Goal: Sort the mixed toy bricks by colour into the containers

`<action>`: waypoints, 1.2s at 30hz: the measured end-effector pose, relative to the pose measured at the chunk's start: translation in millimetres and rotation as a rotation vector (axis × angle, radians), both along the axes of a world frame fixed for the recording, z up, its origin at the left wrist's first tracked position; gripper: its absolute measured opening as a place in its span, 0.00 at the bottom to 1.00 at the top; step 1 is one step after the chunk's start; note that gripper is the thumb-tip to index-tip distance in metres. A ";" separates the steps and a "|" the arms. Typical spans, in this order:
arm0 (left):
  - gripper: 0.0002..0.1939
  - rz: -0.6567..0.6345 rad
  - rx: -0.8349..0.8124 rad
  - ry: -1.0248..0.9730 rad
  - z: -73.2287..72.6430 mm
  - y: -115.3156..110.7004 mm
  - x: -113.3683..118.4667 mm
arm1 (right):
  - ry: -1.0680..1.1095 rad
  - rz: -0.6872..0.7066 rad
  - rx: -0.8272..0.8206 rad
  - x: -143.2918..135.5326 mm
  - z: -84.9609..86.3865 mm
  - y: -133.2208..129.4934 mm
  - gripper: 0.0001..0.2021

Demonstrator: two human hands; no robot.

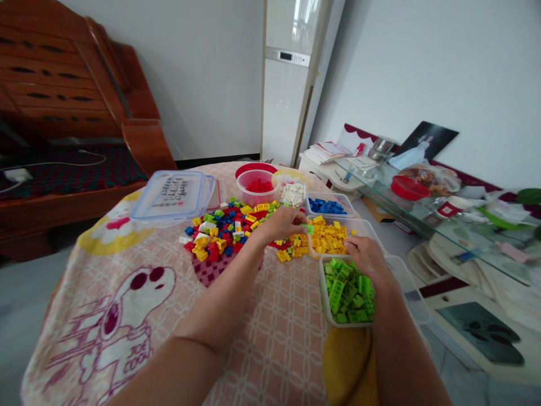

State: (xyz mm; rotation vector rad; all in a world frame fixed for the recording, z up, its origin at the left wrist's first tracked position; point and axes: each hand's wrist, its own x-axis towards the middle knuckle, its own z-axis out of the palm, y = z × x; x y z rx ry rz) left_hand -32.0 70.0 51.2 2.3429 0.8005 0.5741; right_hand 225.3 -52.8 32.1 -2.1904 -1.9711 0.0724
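Observation:
My left hand pinches a light green toy brick beside the box of yellow bricks. My right hand is closed at the right side of that box, its fingertips curled together; whether anything is in them I cannot make out. A single yellow brick shows just beyond those fingertips. Below my right hand stands a clear box of green bricks, partly covered by my right forearm. Left of my left hand lies a mixed pile of bricks in red, blue, yellow, green and white.
Blue bricks fill a box behind the yellow ones. White bricks and a round tub with red bricks stand farther back. Clear lids lie at the table's left. A cluttered glass table stands to the right.

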 end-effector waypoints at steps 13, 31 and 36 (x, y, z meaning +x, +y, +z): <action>0.09 -0.461 0.051 -0.008 -3.7 -68.2 62.4 | 0.034 0.007 0.014 2.4 -4.7 0.1 0.18; 0.12 0.224 0.169 0.375 -40.9 1.1 24.0 | 0.010 -0.004 -0.002 -1.3 1.5 -1.0 0.17; 0.09 0.199 0.147 0.370 -42.0 3.2 22.3 | 0.011 0.000 0.018 -0.7 0.1 -0.7 0.17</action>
